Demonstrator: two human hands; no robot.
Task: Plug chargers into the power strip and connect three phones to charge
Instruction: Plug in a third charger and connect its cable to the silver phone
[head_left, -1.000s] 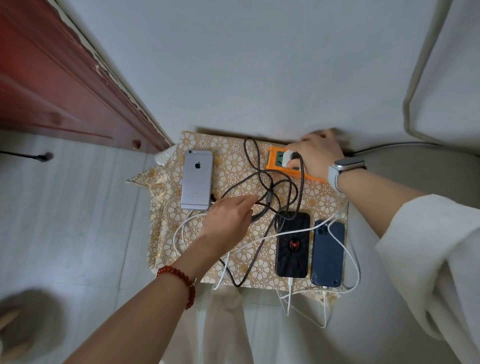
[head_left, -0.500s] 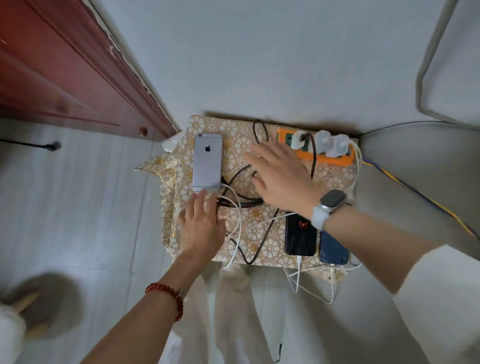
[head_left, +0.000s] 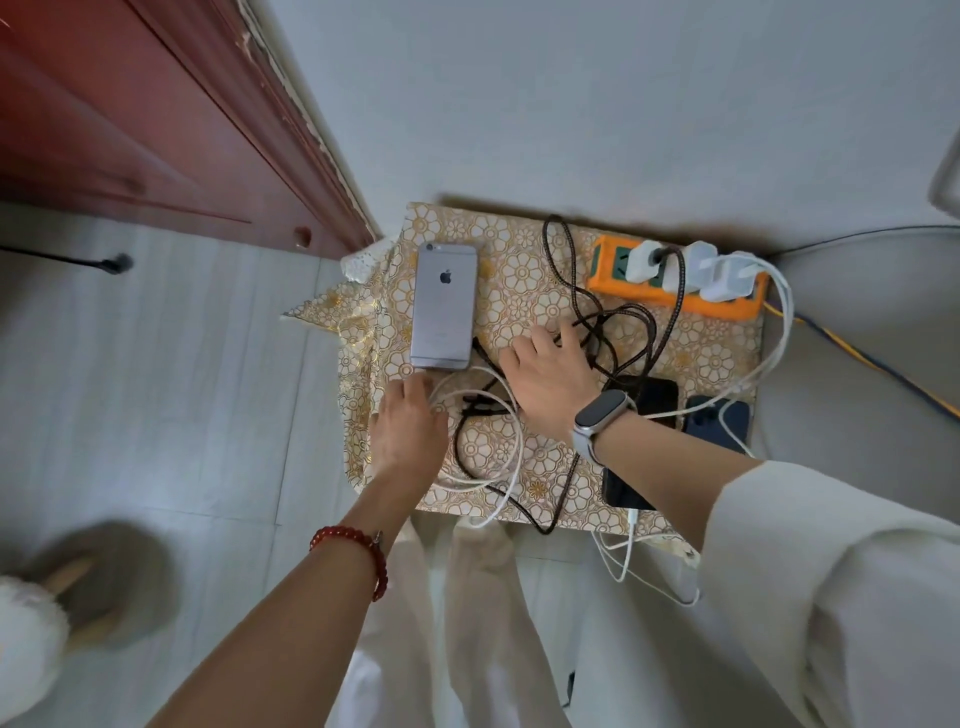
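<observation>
While left hand (head_left: 410, 431) lies flat, right hand (head_left: 553, 382) spread — fingers among cables (head_left: 618, 338)

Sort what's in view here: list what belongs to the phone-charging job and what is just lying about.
Part of the job: orange power strip; white chargers; silver phone; black phone; dark blue phone; white cable; black braided cable; left hand; right hand.

Just lying about: patterned cloth; red wooden door; slipper.

Home room, pale tiled floor (head_left: 171, 415), red wooden door (head_left: 130, 119), floral-clothed small table (head_left: 519, 291); plain wall (head_left: 571, 93)
</observation>
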